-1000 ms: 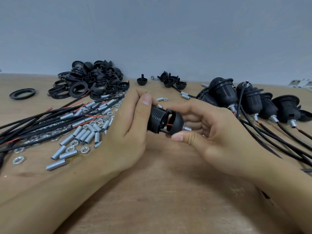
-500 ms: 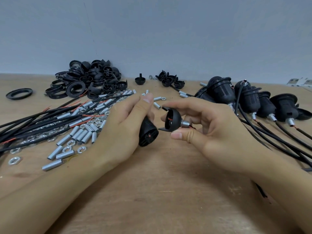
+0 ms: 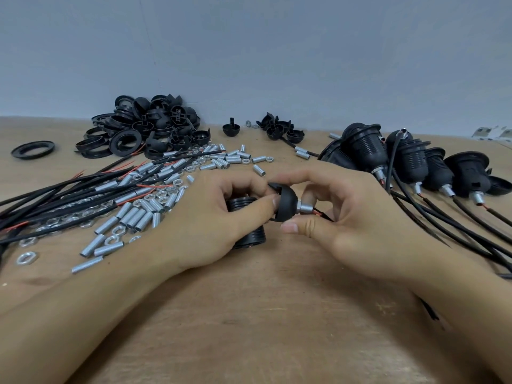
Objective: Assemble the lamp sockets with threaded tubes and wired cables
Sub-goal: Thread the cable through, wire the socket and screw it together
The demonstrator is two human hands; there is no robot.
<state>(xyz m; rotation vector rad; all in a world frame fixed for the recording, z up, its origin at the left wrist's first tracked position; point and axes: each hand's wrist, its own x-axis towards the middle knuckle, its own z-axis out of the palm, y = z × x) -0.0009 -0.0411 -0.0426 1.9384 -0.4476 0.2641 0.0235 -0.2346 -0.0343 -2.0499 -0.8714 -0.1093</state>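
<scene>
The right hand (image 3: 357, 217) pinches the cap (image 3: 285, 202); the left hand (image 3: 210, 220), at 9 o'clock, holds the socket (image 3: 248, 236). Red wires could get squished.

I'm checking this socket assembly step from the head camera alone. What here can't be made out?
- Socket body, head view: mostly hidden by the left hand; whether it meets the cap is unclear.
- Cable behind the threaded tube: covered by the right hand.
- Wired cables: cut off by the left edge.
- Nuts: too small to show threads.
</scene>
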